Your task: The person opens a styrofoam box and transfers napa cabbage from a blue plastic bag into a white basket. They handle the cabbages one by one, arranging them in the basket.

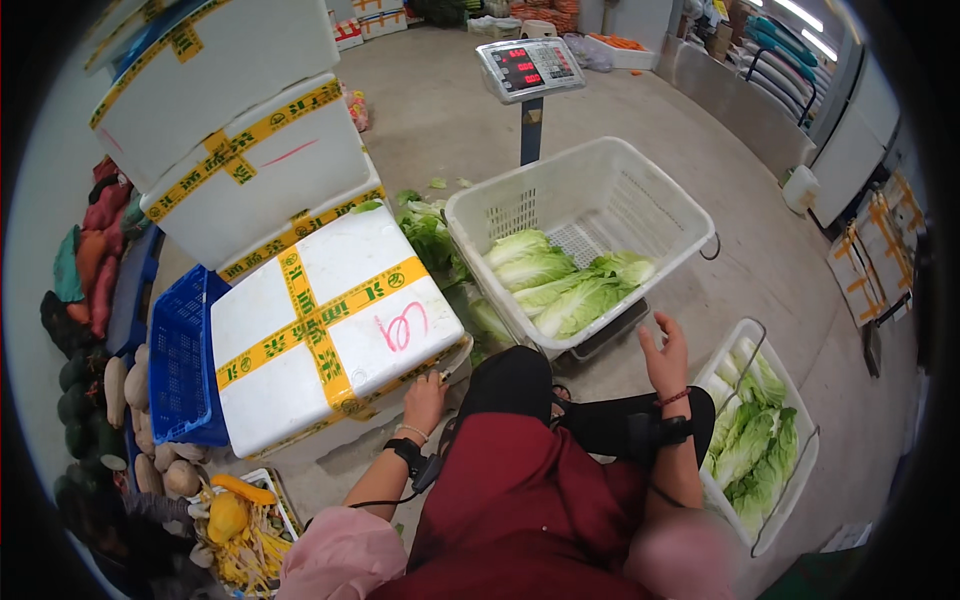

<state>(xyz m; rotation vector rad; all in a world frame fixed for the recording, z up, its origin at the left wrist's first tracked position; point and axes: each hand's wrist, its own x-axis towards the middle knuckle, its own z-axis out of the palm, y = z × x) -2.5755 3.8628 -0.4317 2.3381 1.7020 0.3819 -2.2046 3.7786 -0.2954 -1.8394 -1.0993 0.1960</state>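
Observation:
My left hand (424,397) is beside the near edge of a white foam box (352,300) bound with yellow printed tape; a small, partly hidden object shows at its fingertips, and I cannot tell whether it is gripped. My right hand (665,352) is raised, empty, fingers apart, just right of a white plastic crate (667,202). Inside that crate lie several heads of leafy Chinese cabbage (570,300). The crate rests on the platform of a scale, whose lit display (531,67) stands behind. A second white crate (806,465) at the lower right holds more cabbage heads (750,442).
Stacked foam boxes (255,157) rise at the upper left, with a blue crate (180,360) below. Loose leaves (427,232) lie between box and crate. A person's gloved hand (201,510) is by a tray of yellow peelings (247,547). Squashes and melons lie at far left.

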